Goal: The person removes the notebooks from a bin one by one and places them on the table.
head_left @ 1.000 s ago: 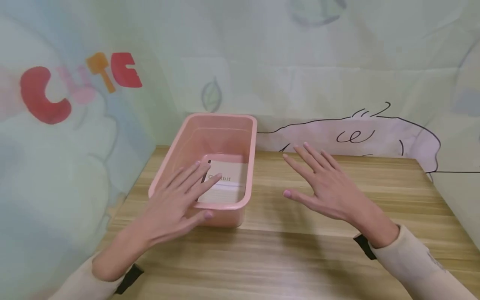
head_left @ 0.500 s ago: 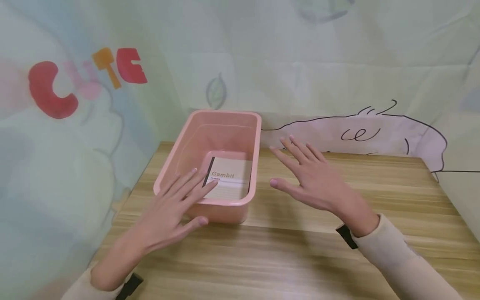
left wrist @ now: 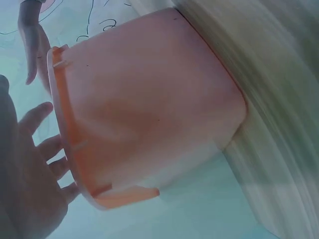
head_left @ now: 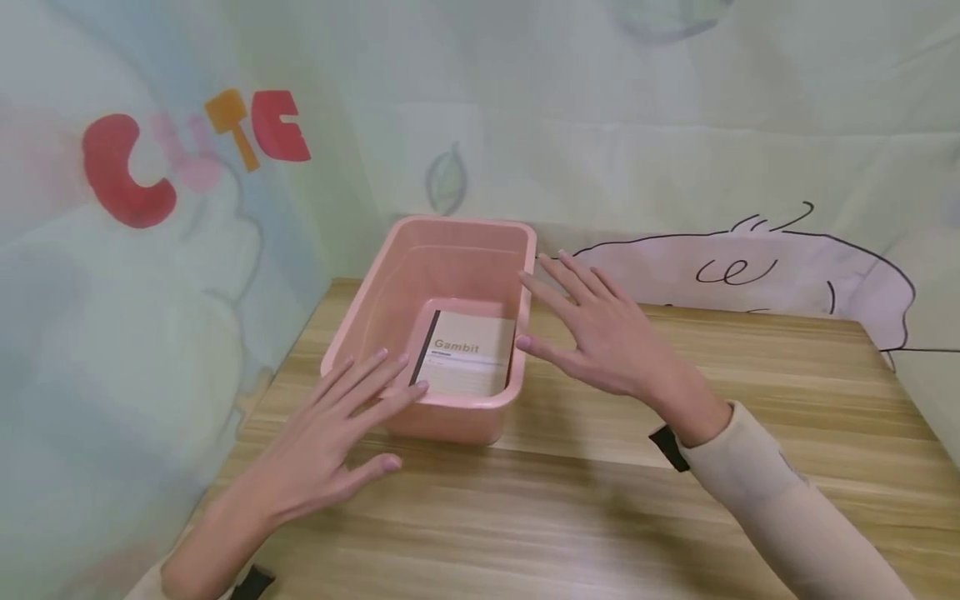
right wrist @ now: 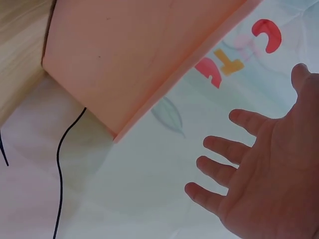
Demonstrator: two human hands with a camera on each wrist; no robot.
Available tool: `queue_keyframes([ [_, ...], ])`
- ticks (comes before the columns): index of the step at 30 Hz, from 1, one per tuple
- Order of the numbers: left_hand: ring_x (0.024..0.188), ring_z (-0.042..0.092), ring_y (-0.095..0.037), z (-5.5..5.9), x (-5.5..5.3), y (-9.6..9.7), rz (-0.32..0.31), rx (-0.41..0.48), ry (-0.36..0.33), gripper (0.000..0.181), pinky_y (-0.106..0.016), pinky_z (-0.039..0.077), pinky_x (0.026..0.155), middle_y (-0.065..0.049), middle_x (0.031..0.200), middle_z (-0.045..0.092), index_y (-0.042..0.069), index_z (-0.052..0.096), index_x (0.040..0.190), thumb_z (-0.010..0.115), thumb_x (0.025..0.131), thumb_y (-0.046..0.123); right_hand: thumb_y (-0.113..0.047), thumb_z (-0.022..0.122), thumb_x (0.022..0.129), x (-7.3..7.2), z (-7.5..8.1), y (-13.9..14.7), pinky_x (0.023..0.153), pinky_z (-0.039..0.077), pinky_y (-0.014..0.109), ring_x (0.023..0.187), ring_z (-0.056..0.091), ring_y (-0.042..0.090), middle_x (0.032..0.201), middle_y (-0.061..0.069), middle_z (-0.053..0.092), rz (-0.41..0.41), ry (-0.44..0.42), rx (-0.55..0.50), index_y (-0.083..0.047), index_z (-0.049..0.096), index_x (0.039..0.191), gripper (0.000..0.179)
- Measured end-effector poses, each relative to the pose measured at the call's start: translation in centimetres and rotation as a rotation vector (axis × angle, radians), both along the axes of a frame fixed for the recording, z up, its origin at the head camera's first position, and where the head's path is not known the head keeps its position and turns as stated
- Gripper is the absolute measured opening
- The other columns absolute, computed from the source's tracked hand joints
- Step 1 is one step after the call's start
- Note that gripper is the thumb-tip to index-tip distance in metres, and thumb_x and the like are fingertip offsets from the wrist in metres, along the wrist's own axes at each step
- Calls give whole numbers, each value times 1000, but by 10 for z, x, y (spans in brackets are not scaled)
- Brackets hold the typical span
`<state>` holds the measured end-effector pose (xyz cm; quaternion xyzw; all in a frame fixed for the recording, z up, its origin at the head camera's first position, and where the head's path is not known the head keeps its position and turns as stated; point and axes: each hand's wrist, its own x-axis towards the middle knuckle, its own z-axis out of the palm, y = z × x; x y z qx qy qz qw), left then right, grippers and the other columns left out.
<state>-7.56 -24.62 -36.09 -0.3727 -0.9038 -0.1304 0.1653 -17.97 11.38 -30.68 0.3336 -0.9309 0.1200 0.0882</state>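
Note:
A pink plastic bin [head_left: 442, 423] stands on the wooden table, with a cream notebook [head_left: 472, 354] marked "Gambit" lying flat on its floor. My left hand [head_left: 322, 442] is spread palm down over the bin's near left corner, its fingertips overlapping the near rim in the head view. In the left wrist view those fingers [left wrist: 50, 148] reach up to the rim. My right hand [head_left: 600, 333] is spread too, beside the bin's right rim, with its fingertips overlapping that rim in the head view. The right wrist view shows its straight fingers [right wrist: 227, 144] apart from the bin wall. Neither hand holds anything.
The wood-grain table [head_left: 720, 467] extends to the right and front of the bin. Behind it hangs a printed cloth backdrop [head_left: 637, 167], and another printed panel with "CUTE" lettering [head_left: 131, 171] closes off the left side. Each sleeve has a dark wrist device [head_left: 667, 448].
The right hand has moved left to the bin's right rim. The left hand has drawn slightly back toward the near rim, uncovering more of the notebook. The view has shifted slightly.

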Motion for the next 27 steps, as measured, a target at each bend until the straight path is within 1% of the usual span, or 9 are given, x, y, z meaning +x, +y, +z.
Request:
queue_keyframes([
  [3, 162, 22, -29, -2, 3, -3, -7, 4, 9, 70, -47, 10, 133, -4, 174, 32, 27, 46, 162, 32, 108, 69, -72, 45, 103, -3, 6, -5, 132, 13, 55, 165, 9, 26, 178, 2, 19, 1, -15, -12, -32, 28, 169, 79],
  [8, 162, 23, -27, -5, 9, -11, 17, 22, 8, 69, -43, 6, 134, -4, 172, 35, 27, 46, 162, 36, 108, 68, -73, 42, 103, -9, 18, -16, 130, 16, 60, 165, 9, 25, 178, 0, 16, 16, -38, -19, -35, 25, 170, 78],
  [11, 161, 26, -31, -5, 13, -14, 19, 28, 8, 68, -43, 6, 134, -4, 172, 37, 26, 49, 161, 40, 107, 67, -74, 39, 104, -12, 28, -24, 130, 16, 59, 165, 12, 25, 178, 1, 17, 39, -30, -7, -33, 26, 169, 79],
  [14, 160, 28, -32, -5, 14, -18, 6, 35, 9, 67, -45, 6, 134, -4, 171, 38, 25, 52, 158, 41, 107, 67, -75, 37, 104, -16, 37, -32, 131, 15, 56, 164, 14, 27, 178, 2, 19, 61, -29, 9, -32, 27, 169, 80],
  [18, 160, 28, -29, -4, 13, -22, -15, 62, 23, 66, -47, 10, 134, -4, 169, 41, 23, 56, 156, 43, 107, 66, -78, 35, 103, -19, 50, -42, 131, 14, 57, 164, 13, 30, 177, 2, 20, 80, -50, 24, -33, 25, 170, 81],
  [20, 161, 28, -28, -4, 12, -23, -23, 71, 35, 65, -47, 12, 134, -5, 168, 43, 22, 57, 155, 44, 108, 64, -79, 34, 102, -22, 56, -47, 131, 14, 58, 164, 13, 30, 177, 2, 20, 82, -62, 29, -36, 24, 170, 81],
  [23, 160, 29, -26, -5, 10, -24, -26, 67, 46, 65, -47, 13, 133, -4, 168, 43, 21, 56, 156, 44, 108, 64, -79, 34, 101, -26, 64, -55, 130, 16, 59, 164, 13, 28, 177, 1, 20, 81, -81, 33, -39, 23, 169, 80],
  [27, 159, 32, -26, -8, 10, -24, -22, 63, 52, 68, -48, 14, 133, -4, 168, 44, 19, 54, 157, 42, 108, 64, -79, 34, 102, -32, 75, -70, 131, 15, 56, 164, 13, 27, 177, 0, 20, 77, -102, 31, -38, 24, 169, 80],
])
